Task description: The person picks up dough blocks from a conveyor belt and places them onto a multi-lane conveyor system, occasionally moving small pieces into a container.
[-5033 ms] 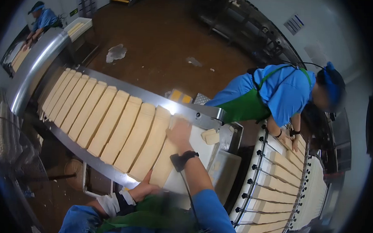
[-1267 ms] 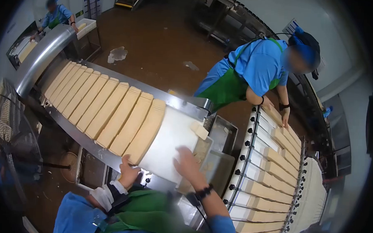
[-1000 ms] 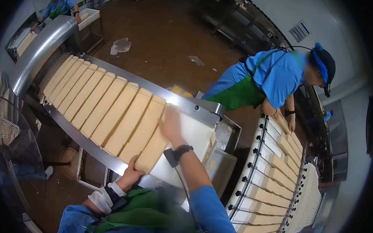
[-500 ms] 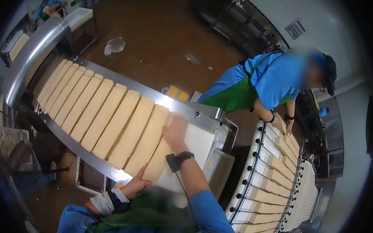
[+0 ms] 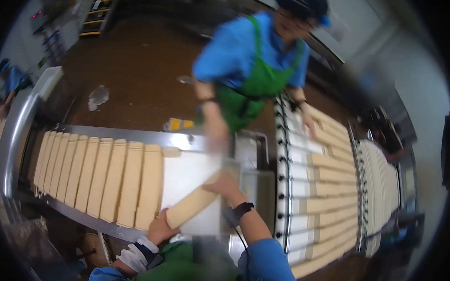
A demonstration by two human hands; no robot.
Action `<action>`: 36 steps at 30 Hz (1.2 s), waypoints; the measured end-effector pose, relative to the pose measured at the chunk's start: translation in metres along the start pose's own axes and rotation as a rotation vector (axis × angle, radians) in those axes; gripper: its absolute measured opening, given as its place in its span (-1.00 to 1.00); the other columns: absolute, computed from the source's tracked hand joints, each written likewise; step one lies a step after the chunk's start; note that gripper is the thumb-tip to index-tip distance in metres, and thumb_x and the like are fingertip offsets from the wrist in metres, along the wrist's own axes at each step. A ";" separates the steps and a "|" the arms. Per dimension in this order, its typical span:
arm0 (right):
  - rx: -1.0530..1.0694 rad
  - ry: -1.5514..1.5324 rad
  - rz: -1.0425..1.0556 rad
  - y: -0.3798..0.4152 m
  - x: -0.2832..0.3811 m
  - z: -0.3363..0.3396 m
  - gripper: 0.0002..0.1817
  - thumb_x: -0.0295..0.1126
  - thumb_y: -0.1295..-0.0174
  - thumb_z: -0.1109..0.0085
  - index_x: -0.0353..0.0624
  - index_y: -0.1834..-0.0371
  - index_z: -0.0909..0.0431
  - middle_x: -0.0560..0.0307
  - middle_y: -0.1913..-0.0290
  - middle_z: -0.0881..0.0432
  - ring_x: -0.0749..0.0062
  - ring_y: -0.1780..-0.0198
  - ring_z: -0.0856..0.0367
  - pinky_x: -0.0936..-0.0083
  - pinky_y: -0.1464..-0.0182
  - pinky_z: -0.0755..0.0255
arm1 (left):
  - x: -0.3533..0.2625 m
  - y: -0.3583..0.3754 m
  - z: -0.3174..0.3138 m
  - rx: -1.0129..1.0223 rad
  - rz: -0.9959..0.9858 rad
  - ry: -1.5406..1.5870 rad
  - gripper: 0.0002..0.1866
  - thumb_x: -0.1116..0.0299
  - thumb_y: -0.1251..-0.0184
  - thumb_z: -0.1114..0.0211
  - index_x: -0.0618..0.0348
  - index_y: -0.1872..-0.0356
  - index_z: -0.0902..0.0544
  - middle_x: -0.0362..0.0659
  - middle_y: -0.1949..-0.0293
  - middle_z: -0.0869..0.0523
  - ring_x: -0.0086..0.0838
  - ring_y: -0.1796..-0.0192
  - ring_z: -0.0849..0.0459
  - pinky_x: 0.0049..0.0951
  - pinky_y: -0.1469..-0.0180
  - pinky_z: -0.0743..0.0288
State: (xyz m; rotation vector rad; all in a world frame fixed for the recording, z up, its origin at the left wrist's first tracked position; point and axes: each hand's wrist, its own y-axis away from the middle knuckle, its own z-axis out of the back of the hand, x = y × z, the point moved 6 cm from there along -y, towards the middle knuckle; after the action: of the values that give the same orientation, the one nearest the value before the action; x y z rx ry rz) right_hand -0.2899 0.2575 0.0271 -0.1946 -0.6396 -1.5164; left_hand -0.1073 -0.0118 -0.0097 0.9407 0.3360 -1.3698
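Observation:
A long pale dough strip (image 5: 194, 204) lies slanted between my hands over the white belt (image 5: 183, 176). My left hand (image 5: 162, 229) holds its near end, with the thumb against the edge. At the far end, my right hand (image 5: 225, 185) is closed round the strip, slightly blurred. A row of similar strips (image 5: 114, 181) sits side by side on the belt to the left. One short pale piece (image 5: 171, 151) rests at the far edge, beside the row's last strip.
Across the belt stands a co-worker in a green apron (image 5: 260, 82), one hand (image 5: 216, 132) blurred near the metal edge. To the right, a second conveyor (image 5: 328, 195) carries more strips under rods with black knobs. A curved metal guard (image 5: 16, 141) spans the left end.
The last strip has come away from the row and swung right, held in both my hands. The co-worker has turned and reached toward my belt. My view has shifted.

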 end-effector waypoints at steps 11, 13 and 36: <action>-0.401 0.078 0.017 0.167 -0.066 0.057 -0.35 -0.38 0.02 -0.36 0.03 -0.26 -0.52 -0.33 -0.01 -0.48 -0.27 0.00 -0.52 -0.02 -0.01 -0.45 | -0.079 -0.023 -0.032 -0.209 -0.179 -0.143 -0.27 0.19 0.13 -0.62 0.09 -0.13 -0.48 0.14 0.12 -0.68 0.14 0.05 -0.67 0.01 0.03 -0.58; -0.489 0.146 -0.070 0.199 -0.089 0.103 -0.36 -0.39 0.05 -0.38 0.04 -0.23 -0.53 -0.30 0.02 -0.49 -0.24 0.01 -0.52 0.00 0.00 -0.46 | -0.149 -0.021 -0.039 -0.233 -0.331 -0.179 -0.28 0.24 0.13 -0.61 0.07 -0.14 -0.48 0.12 0.11 -0.68 0.13 0.03 -0.65 0.00 0.00 -0.57; -0.416 -0.573 -0.530 0.267 -0.388 0.169 -0.38 0.03 -0.33 -0.13 -0.34 -0.19 -0.47 -0.38 -0.19 -0.55 -0.01 -0.24 -0.53 0.09 -0.15 -0.46 | -0.395 0.024 -0.147 0.149 -0.582 -0.319 -0.14 0.17 0.19 -0.64 0.09 -0.26 -0.47 0.13 0.05 -0.70 0.05 -0.01 -0.68 -0.12 -0.08 -0.59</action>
State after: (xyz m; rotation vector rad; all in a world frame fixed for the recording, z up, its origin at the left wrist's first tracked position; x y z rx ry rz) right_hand -0.0506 0.6965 0.0432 -0.8538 -0.8603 -2.1227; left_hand -0.1275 0.3621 0.1863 0.7519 0.2758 -2.0728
